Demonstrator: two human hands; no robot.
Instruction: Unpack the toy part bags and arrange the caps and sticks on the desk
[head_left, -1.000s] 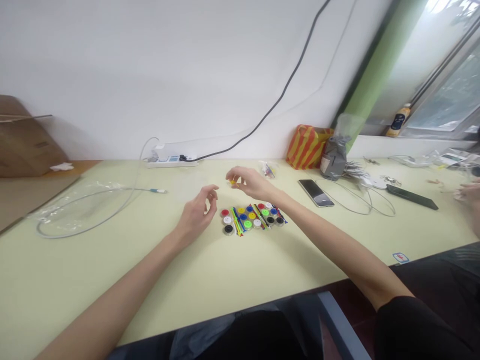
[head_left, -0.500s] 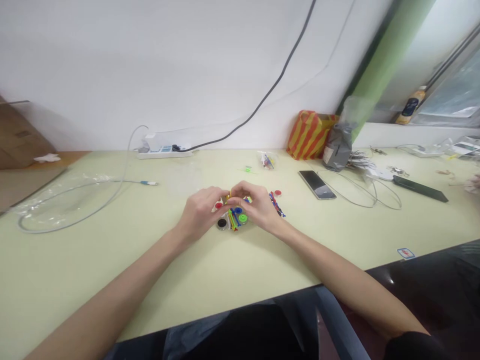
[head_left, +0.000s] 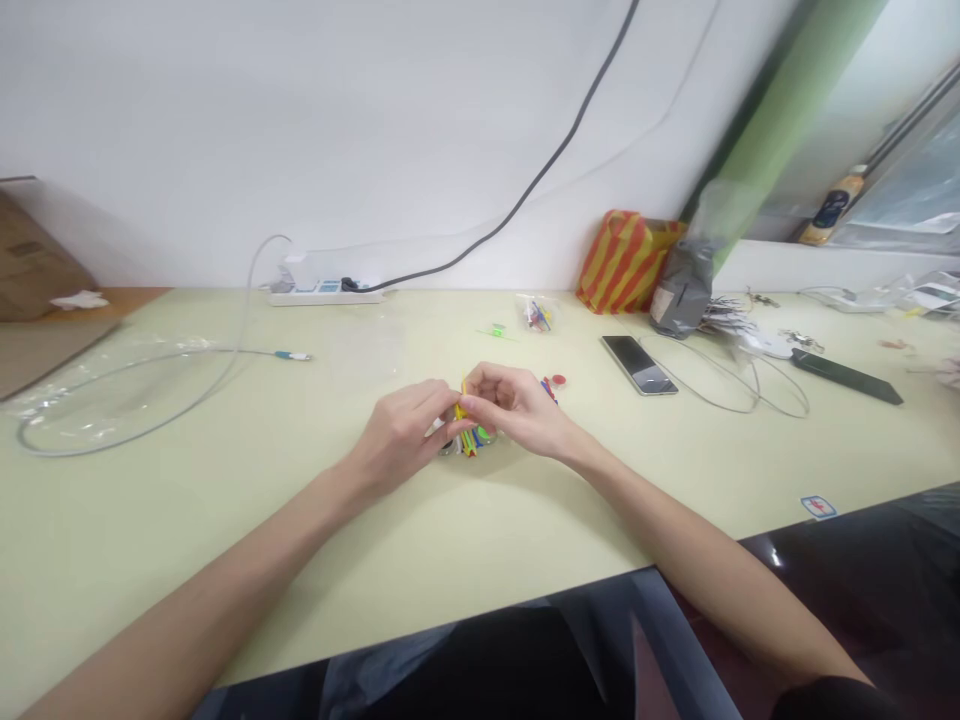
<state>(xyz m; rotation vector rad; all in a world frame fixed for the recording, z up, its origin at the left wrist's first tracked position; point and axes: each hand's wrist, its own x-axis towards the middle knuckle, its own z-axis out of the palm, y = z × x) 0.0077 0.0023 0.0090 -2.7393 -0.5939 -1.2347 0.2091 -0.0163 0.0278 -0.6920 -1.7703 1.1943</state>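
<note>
My left hand (head_left: 401,430) and my right hand (head_left: 514,408) meet at the middle of the pale green table (head_left: 225,520), fingertips pinched together on a small yellow stick (head_left: 463,397). Under and between them lies a cluster of small coloured plastic pieces (head_left: 471,438), mostly hidden by the fingers. A red round piece (head_left: 556,380) and a few coloured sticks (head_left: 547,388) lie just right of my right hand. A small green piece (head_left: 496,330) sits farther back.
A power strip (head_left: 322,293) and black cable (head_left: 540,175) run along the wall. A grey cable on clear plastic (head_left: 112,400) lies at the left. At the right are a small parts bag (head_left: 535,313), a striped bag (head_left: 624,262), a grey pouch (head_left: 679,290), and two phones (head_left: 638,364), (head_left: 846,376).
My hands came down from above the table onto the coloured pieces and closed together; the spread of pieces is now bunched and mostly covered, with a few left at the right.
</note>
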